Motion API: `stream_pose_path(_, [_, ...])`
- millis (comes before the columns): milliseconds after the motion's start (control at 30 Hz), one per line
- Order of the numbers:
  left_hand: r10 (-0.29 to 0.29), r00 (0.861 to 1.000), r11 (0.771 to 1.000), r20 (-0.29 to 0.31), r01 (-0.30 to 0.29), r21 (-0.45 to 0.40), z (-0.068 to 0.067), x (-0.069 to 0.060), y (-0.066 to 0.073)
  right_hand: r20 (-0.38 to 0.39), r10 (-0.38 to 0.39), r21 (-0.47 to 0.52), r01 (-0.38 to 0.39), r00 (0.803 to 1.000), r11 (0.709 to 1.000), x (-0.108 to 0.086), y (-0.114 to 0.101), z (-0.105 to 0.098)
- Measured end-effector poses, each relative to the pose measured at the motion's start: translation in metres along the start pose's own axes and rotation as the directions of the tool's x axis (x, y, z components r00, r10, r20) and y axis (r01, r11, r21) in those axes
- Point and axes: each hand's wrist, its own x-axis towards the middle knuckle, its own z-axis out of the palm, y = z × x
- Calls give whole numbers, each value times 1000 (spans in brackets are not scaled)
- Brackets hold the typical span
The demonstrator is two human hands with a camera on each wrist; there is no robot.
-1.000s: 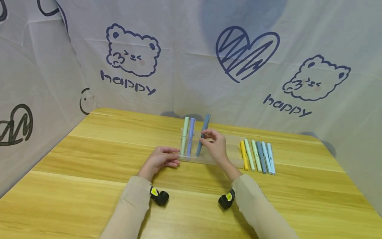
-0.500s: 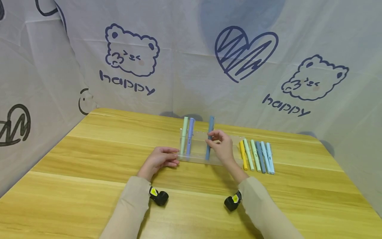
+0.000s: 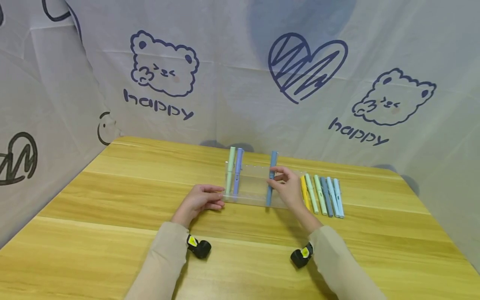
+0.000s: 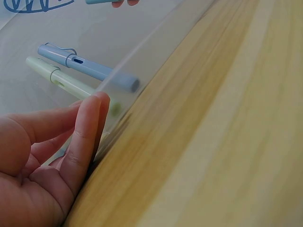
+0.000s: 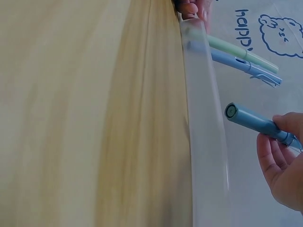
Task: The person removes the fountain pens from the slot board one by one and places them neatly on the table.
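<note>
My right hand pinches a grey-blue pen between thumb and fingers. The pen is nearly upright in front of the clear plastic pen stand; in the right wrist view its lower end is apart from the stand's front lip. My left hand holds the stand's left end, its fingertips at the corner in the left wrist view. A pale green pen and a lavender pen lean side by side in the stand near that end.
Right of the stand, a yellow pen and several green and blue pens lie in a row on the wooden table. Behind the table hangs a white cloth with drawings. A black camera is on each wrist.
My right hand has moved to the right along the stand with the grey-blue pen, which is now more upright and lower. My left hand and the two leaning pens have stayed put.
</note>
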Motion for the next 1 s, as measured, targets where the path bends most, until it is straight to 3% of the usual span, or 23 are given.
stream_pose_path(233, [1, 1000, 1000, 3, -1, -4, 0, -1, 0, 10, -14, -27, 14, 1000, 1000, -1, -2, -10])
stream_pose_path(467, [9, 1000, 1000, 14, -9, -3, 0, -1, 0, -43, -39, -8, 39, 998, 999, 1, -5, -27])
stream_pose_path(1000, [2, 1000, 1000, 12, -2, -3, -1, 0, 0, -87, 16, -46, -20, 996, 999, -1, -1, -63])
